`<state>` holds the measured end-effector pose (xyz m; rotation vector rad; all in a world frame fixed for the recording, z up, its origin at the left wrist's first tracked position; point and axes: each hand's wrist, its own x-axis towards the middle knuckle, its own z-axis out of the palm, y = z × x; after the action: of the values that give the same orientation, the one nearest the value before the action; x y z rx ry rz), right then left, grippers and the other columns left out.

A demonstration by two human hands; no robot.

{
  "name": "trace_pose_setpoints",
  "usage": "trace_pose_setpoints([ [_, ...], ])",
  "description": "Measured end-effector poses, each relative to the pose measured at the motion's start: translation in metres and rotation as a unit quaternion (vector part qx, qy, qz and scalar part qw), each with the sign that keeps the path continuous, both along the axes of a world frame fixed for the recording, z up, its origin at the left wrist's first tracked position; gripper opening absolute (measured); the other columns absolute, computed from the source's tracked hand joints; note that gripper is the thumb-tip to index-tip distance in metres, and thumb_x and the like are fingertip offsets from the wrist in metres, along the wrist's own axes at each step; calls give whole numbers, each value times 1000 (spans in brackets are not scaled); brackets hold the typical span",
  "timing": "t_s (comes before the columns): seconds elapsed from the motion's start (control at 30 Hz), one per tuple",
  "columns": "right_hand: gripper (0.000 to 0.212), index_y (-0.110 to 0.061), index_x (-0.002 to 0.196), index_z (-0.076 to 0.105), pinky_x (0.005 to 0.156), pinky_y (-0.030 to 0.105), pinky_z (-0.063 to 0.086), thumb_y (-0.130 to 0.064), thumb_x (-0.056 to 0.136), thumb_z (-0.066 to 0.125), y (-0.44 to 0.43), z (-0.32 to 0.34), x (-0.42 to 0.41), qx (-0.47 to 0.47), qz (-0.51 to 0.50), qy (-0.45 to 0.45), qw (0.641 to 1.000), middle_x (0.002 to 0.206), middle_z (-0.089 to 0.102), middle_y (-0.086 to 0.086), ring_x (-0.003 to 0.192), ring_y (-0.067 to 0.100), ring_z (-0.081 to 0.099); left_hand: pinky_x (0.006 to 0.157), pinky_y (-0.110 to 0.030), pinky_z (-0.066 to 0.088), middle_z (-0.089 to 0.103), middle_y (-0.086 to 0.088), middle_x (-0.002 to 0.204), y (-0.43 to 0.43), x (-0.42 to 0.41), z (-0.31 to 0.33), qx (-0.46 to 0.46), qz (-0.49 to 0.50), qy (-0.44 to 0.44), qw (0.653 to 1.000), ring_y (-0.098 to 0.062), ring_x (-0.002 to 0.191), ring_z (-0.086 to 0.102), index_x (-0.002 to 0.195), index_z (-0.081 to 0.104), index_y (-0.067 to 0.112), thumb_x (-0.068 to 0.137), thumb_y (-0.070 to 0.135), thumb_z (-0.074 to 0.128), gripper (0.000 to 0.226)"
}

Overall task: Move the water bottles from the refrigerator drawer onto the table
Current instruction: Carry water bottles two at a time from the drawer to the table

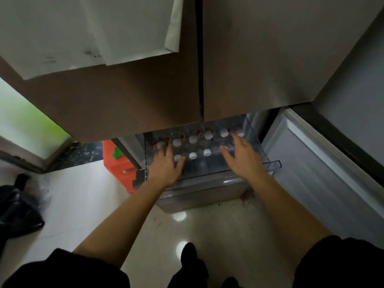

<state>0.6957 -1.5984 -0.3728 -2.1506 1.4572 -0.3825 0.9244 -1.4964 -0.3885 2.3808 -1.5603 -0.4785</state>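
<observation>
Pale floor tiles [83, 194] lie below the open refrigerator drawer [274, 163], where the water bottles [193, 139] stand upright just under your left hand [166, 165] and right hand [243, 156]. Both hands are spread wide, holding nothing. Close each round one bottle's neck and lift straight up.

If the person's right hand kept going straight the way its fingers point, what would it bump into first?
Most likely the white-capped water bottles at the back of the clear drawer; the right hand hangs just over them, though height is hard to judge.
</observation>
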Motion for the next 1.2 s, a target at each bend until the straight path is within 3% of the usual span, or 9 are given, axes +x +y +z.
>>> trace_pose_setpoints([
  [0.23,56,-10,141,48,98,33,41,-45,97,55,-50,-35,46,107,-64,-62,990,137,56,15,124,34,54,95,-41,48,56,-23,134,-65,30,-32,56,74,152,984,-39,117,57,145,36,8,98,48,50,63],
  [0.4,47,-8,136,49,91,32,40,-37,99,52,-73,-51,77,177,-81,-63,979,128,60,17,117,34,56,86,-26,38,47,-13,148,-93,36,-49,32,143,210,967,-33,124,54,145,36,10,97,51,51,64],
  [0.53,50,-8,138,48,87,29,41,-41,100,51,-86,-59,96,210,-89,-63,972,135,56,13,122,30,55,85,-37,51,58,-14,136,-110,34,-53,-11,206,254,945,-30,107,61,134,47,11,96,52,54,57],
  [0.8,42,-6,128,57,82,25,35,-37,103,46,-89,-60,112,178,-99,-29,979,132,60,15,121,31,55,95,-28,45,56,-12,140,-111,30,-61,-16,244,241,939,-29,122,57,143,41,8,90,44,66,69],
  [0.9,32,-4,115,60,77,28,42,-29,100,48,-82,-52,104,200,-83,5,976,117,65,16,107,32,62,86,-37,57,68,-15,114,-95,33,-71,37,243,270,931,-32,100,68,124,55,9,77,45,69,61],
  [1.0,22,-8,96,62,60,26,45,-27,93,53,-68,-50,89,262,-82,-19,961,89,66,7,81,23,65,67,-28,57,61,-16,120,-71,19,-58,68,254,363,894,-25,93,64,140,26,9,74,36,75,87],
  [1.07,35,-8,115,60,64,27,48,-31,88,61,-54,-48,80,250,-77,-29,965,107,66,7,94,23,65,63,-26,53,58,-19,121,-53,8,-52,99,237,342,904,-27,96,63,148,-1,4,86,32,69,97],
  [1.1,52,-7,129,52,71,28,47,-36,88,65,-47,-45,76,233,-73,-20,969,118,62,5,102,23,62,75,-31,55,55,-20,124,-46,3,-48,107,234,326,910,-32,105,62,147,-6,3,88,32,66,98],
  [1.2,84,-5,153,20,90,39,48,-46,93,61,-28,-28,62,199,-80,5,977,136,54,15,121,34,55,100,-46,47,51,-25,132,-26,-7,-26,48,226,258,938,-42,119,55,142,10,-1,91,35,64,83],
])
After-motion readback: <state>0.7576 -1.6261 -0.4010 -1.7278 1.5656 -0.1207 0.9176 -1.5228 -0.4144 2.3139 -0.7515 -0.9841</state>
